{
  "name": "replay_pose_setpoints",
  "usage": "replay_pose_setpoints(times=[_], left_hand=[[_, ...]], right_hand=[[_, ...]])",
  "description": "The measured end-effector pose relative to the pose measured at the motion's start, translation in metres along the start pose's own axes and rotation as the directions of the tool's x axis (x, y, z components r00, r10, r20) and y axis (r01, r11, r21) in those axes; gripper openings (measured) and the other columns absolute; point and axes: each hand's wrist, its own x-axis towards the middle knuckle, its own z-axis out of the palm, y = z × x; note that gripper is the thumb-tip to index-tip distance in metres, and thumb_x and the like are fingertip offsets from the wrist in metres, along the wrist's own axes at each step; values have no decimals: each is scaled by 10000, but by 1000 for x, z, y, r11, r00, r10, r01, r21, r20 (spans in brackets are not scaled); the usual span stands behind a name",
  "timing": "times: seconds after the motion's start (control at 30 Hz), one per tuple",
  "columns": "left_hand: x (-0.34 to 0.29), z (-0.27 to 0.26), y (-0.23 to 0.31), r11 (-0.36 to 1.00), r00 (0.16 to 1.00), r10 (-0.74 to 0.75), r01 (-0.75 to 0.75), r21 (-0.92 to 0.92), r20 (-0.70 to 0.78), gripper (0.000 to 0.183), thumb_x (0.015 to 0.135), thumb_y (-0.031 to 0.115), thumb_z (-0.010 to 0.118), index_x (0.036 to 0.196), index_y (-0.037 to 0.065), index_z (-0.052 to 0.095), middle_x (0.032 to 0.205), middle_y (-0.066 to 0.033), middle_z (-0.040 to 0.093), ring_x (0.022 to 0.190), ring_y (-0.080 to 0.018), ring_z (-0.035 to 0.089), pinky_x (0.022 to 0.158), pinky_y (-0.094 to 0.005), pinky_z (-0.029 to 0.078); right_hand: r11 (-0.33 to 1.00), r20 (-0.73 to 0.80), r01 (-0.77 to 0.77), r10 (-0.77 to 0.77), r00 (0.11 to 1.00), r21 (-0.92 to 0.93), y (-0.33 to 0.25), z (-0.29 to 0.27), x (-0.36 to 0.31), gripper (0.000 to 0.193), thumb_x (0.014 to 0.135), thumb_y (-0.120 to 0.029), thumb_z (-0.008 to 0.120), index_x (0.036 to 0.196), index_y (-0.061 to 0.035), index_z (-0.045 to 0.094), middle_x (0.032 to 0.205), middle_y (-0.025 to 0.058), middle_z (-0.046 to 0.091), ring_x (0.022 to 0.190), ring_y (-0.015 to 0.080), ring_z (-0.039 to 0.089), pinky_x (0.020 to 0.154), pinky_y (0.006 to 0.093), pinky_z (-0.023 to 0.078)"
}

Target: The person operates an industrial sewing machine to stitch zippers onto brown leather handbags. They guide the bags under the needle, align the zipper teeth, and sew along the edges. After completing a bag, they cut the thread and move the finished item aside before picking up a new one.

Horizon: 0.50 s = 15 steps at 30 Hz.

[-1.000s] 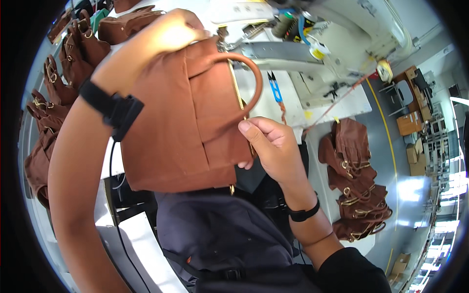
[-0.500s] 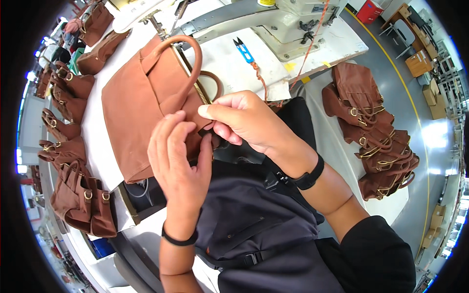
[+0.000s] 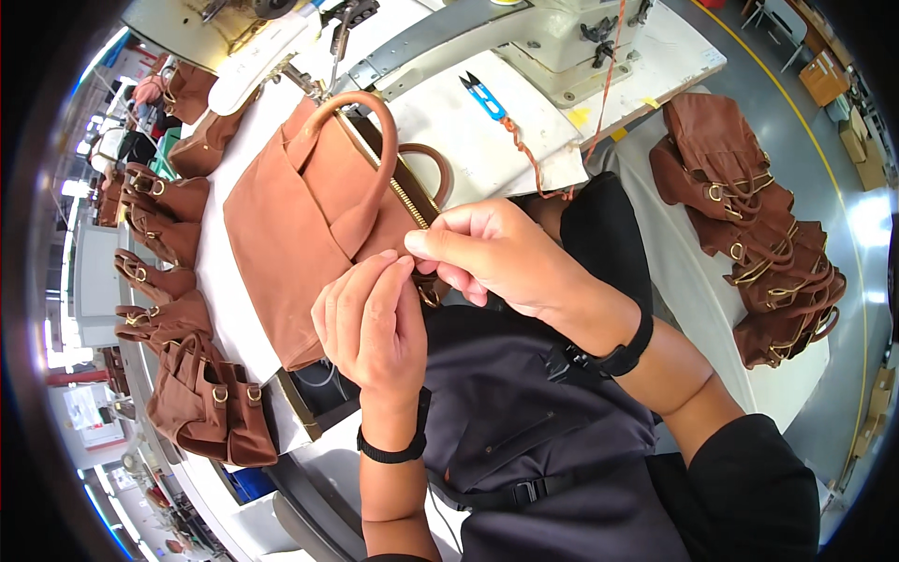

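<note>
A tan-brown handbag [image 3: 290, 234] lies tilted on the white table in front of me, its handle [image 3: 389, 155] standing up and its brass zipper [image 3: 409, 199] running toward my hands. At the zipper's near end my right hand [image 3: 506, 258] is closed in a pinch, thumb against curled fingers. My left hand [image 3: 375, 323] rests by the bag's lower right edge, fingers bent and drawn together, tips close to the right thumb. Whatever lies between the fingertips of either hand is too small or hidden to make out. A metal ring [image 3: 431, 298] shows just below the hands.
A sewing machine [image 3: 421, 47] stands behind the bag. Blue thread snips [image 3: 483, 96] on an orange cord lie on the white table. Several brown bags line the left [image 3: 201, 403], and more are piled on a covered surface at right [image 3: 712, 140].
The view has shifted, so the scene sits farther right. My left fingers, spread from the thumb before, have drawn together beside the right hand. The right hand keeps its pinch.
</note>
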Motion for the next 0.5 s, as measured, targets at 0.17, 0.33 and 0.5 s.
replay_pose_setpoints(times=[0.17, 0.33, 0.5], left_hand=[[-1, -2, -3, 999, 1000, 14, -14, -39, 6, 227, 806, -55, 832, 987, 67, 767, 1011, -68, 769, 895, -240, 717, 842, -346, 518], [-1, 0, -5, 999, 1000, 5, -5, -42, 3, 249, 806, -28, 836, 1011, 88, 757, 1016, -45, 772, 887, -225, 723, 873, -361, 515], [-1, -5, -11, 997, 997, 71, -70, -35, 26, 250, 821, 3, 836, 1032, 106, 748, 1023, -34, 774, 881, -211, 722, 897, -376, 513]], right_hand=[[998, -15, -50, 50, 999, 34, 0, 2, 2, 291, 1043, -281, 687, 919, -18, 708, 659, -29, 574, 543, 45, 506, 487, 209, 398], [997, -36, 51, -54, 998, -65, 4, 4, 6, 280, 1039, -269, 688, 893, -30, 694, 681, -28, 588, 574, 38, 510, 512, 202, 397], [999, -59, 2, 0, 998, 33, 3, 7, 4, 244, 1028, -230, 689, 883, -34, 687, 683, -34, 573, 564, 28, 461, 505, 200, 350]])
